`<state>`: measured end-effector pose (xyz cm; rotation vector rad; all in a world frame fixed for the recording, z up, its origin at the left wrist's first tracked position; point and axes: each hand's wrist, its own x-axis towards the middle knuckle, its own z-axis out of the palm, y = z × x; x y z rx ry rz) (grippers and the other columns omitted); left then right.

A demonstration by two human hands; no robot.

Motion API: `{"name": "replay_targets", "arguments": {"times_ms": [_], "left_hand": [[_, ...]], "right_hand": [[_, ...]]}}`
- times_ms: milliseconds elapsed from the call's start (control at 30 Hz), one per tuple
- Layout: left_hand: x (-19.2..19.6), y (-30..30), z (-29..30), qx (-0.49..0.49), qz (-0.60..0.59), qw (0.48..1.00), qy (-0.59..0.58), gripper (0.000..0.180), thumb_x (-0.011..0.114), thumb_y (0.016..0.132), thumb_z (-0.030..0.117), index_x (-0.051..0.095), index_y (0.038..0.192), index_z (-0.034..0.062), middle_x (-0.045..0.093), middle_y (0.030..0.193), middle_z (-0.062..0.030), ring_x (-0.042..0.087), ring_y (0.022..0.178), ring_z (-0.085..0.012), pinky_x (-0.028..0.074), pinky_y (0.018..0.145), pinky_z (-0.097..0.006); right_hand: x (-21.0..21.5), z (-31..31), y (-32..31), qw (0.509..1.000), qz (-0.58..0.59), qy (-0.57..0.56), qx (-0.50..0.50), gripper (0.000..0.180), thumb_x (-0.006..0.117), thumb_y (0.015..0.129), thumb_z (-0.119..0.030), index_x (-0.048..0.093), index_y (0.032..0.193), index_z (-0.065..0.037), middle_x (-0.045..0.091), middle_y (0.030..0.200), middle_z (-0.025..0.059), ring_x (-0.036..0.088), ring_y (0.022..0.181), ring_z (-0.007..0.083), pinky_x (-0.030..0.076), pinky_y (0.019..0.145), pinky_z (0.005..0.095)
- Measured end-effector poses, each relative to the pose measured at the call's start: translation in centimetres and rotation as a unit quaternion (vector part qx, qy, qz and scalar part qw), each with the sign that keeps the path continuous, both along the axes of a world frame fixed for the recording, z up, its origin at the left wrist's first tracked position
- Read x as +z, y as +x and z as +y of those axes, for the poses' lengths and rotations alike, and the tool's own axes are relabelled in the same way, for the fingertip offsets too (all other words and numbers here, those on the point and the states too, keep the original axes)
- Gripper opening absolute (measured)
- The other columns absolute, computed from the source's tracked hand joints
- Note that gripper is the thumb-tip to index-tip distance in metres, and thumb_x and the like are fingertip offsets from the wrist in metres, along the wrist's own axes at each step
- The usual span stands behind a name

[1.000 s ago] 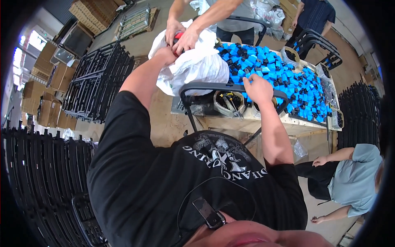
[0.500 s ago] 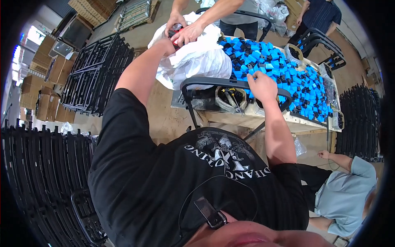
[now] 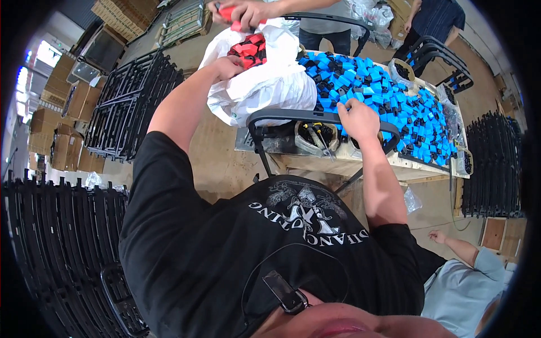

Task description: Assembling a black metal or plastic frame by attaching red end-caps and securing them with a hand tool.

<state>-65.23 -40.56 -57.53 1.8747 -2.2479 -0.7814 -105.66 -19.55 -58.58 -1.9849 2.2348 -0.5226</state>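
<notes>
1. Clearly, the left hand (image 3: 228,67) is at the mouth of the white bag (image 3: 267,93), its fingers down among the red pieces (image 3: 249,49) — whether it grips one, I cannot tell.
2. The right hand (image 3: 360,120) is closed around the top bar of the black frame (image 3: 298,114), right of the bar's middle.
3. That frame stands upright between the person and the surface (image 3: 349,167), its bar just in front of the bag.
4. Above the bag, a co-worker's hand (image 3: 243,14) grasps more red pieces.
5. Right of the bag, blue pieces (image 3: 389,107) — black ones mixed in — cover much of the surface.
6. Near its front edge, a tub (image 3: 305,145) of small black parts also holds a yellow-handled tool (image 3: 322,135).
7. Many dark racks (image 3: 67,242) stand in a row at lower left.
</notes>
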Motion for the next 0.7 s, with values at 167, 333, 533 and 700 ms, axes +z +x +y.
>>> {"name": "replay_targets", "arguments": {"times_ms": [167, 333, 533, 700], "left_hand": [[1.4, -3.3, 0.3, -0.054, -0.053, 0.993, 0.095, 0.053, 0.073, 0.081, 0.024, 0.065, 0.132, 0.0106, 0.07, 0.122, -0.016, 0.068, 0.106, -0.0254, 0.053, 0.09, -0.035], [-1.8, -2.8, -0.3, -0.147, -0.16, 0.975, -0.039, 0.048, 0.063, 0.084, 0.013, 0.065, 0.132, 0.0146, 0.069, 0.12, -0.0177, 0.07, 0.101, -0.0314, 0.059, 0.078, -0.04], [7.6, -4.4, 5.2, 0.059, 0.096, 0.991, -0.078, 0.044, 0.06, 0.089, 0.017, 0.063, 0.132, 0.0116, 0.067, 0.114, -0.0118, 0.066, 0.092, -0.0226, 0.054, 0.08, -0.034], [12.3, -6.8, 18.3, 0.029, 0.485, 0.87, -0.083, 0.057, 0.056, 0.088, 0.013, 0.05, 0.144, 0.0051, 0.06, 0.122, -0.0148, 0.062, 0.097, -0.0221, 0.053, 0.08, -0.036]], "right_hand": [[0.2, -0.2, -0.2, 1.0, -0.005, 0.003, 0.0, 0.04, 0.06, 0.092, -0.05, 0.072, 0.096, -0.012, 0.073, 0.086, 0.015, 0.07, 0.084, 0.036, 0.054, 0.075, 0.047], [0.3, 0.4, 0.2, 1.0, -0.008, -0.006, 0.012, 0.04, 0.061, 0.091, -0.05, 0.073, 0.095, -0.011, 0.073, 0.088, 0.0149, 0.07, 0.086, 0.0358, 0.055, 0.077, 0.0471], [-1.1, 0.9, -1.1, 0.972, -0.094, -0.208, 0.052, 0.031, 0.069, 0.086, -0.035, 0.07, 0.098, -0.007, 0.071, 0.093, 0.0155, 0.069, 0.087, 0.0354, 0.054, 0.077, 0.0469], [-2.5, 3.8, -2.9, 0.82, -0.284, -0.494, 0.053, 0.016, 0.071, 0.083, -0.005, 0.064, 0.097, -0.002, 0.065, 0.09, 0.013, 0.063, 0.081, 0.0281, 0.05, 0.076, 0.0376]]}}
